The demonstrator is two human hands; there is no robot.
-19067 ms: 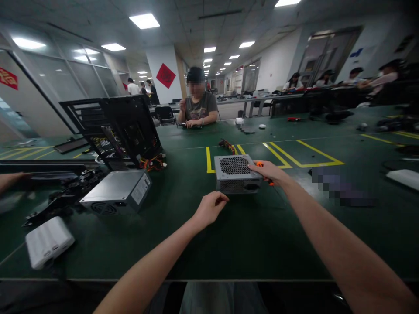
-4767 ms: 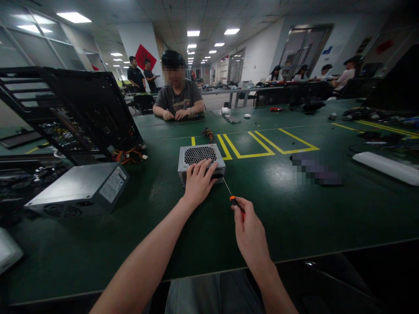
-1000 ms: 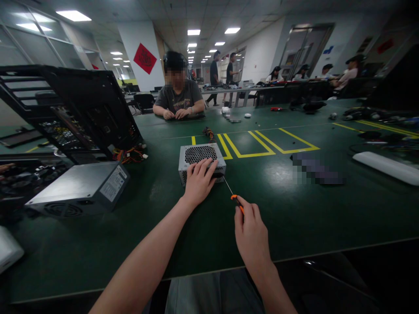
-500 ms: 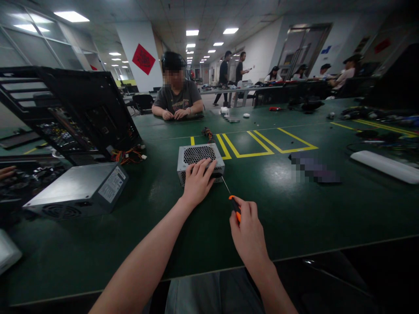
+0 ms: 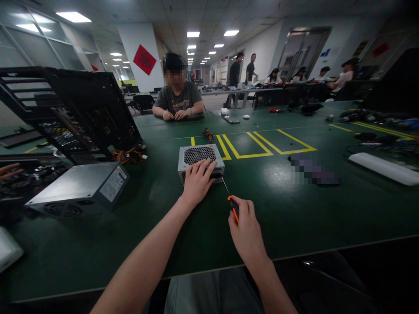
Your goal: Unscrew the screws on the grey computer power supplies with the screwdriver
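Note:
A small grey power supply (image 5: 196, 155) with a honeycomb grille on top sits in the middle of the green table (image 5: 288, 205). My left hand (image 5: 197, 182) lies flat on its near top edge and holds it down. My right hand (image 5: 246, 231) grips a screwdriver (image 5: 231, 202) with an orange and black handle. The thin shaft points up and left, and its tip meets the near right corner of the power supply.
A larger grey power supply (image 5: 80, 189) lies at the left, behind it a black open computer case (image 5: 78, 111) with coloured wires. A person (image 5: 178, 93) sits across the table. A white bar (image 5: 381, 168) lies at the right. Another person's fingers (image 5: 9, 171) show at the left edge.
My right hand has shifted slightly left with the screwdriver. My left hand stays on the power supply. Two people in the background have walked to the right.

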